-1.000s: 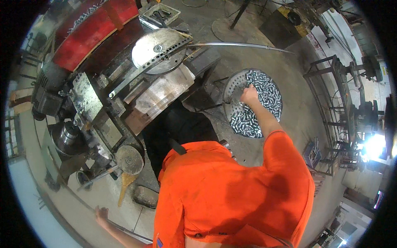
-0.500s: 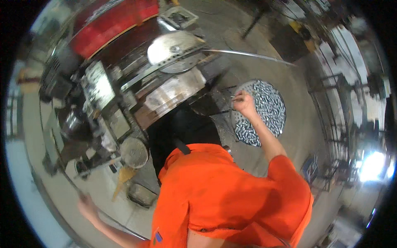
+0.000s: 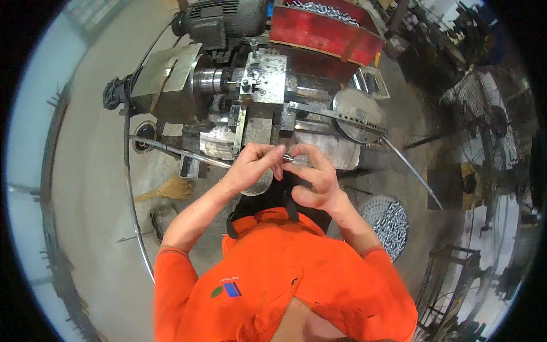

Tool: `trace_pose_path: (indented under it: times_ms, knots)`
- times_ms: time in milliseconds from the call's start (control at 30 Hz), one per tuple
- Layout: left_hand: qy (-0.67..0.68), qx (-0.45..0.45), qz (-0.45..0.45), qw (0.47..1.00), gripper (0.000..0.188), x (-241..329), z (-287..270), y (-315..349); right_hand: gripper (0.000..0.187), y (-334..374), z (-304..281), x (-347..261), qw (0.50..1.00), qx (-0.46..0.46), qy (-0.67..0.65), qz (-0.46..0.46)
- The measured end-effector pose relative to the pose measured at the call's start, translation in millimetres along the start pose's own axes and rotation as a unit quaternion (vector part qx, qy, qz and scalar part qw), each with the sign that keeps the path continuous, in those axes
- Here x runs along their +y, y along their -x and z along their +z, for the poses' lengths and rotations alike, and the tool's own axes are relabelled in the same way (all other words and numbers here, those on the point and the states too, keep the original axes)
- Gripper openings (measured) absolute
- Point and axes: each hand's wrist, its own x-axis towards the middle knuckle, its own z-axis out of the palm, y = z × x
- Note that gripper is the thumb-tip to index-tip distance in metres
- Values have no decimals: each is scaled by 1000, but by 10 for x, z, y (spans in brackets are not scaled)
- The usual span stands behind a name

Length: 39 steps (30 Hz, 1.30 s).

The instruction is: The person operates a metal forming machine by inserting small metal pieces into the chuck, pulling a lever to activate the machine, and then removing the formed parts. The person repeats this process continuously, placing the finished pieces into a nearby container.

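Small metal pin (image 3: 288, 159) is pinched between both my hands, right in front of the big grey machine (image 3: 250, 97) with its red bin (image 3: 322, 31) up top. Round tray of shiny metal parts (image 3: 390, 222) sits on the floor off to my right. Left hand (image 3: 256, 165) and right hand (image 3: 313, 174) both have fingers clamped on that pin.

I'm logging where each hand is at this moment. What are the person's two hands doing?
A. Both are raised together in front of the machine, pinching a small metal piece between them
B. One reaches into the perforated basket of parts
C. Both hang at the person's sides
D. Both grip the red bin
A: the left hand and the right hand meet in front of the grey machine, fingertips on a small metal piece.
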Motion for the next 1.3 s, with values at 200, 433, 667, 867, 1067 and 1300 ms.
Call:
trace_pose_path:
  times_ms: [200, 433, 667, 867, 1067, 1300]
  knots:
    - [-69, 67, 21, 995, 25, 94, -119, 54, 42, -175, 154, -20, 999, -21, 36, 3]
    - [-210, 92, 44, 972, 31, 119, -438, 69, 37, -521, 217, 43, 985, -140, 71, -74]
    - [-231, 92, 7, 969, 22, 268, -738, 224, 35, -914, 394, 68, 963, -211, 91, -140]
    - [-366, 134, 22, 921, 34, 504, -1331, 681, 37, -1378, 542, 318, 949, -208, 193, -139]
    - [-353, 433, -64, 827, 24, 140, -2257, 1956, 26, -2095, 1002, 944, 876, -286, 388, -7]
    - [-239, 522, -189, 797, 31, -560, -2003, 3171, 27, -2214, 1179, 1152, 912, -288, 275, 94]
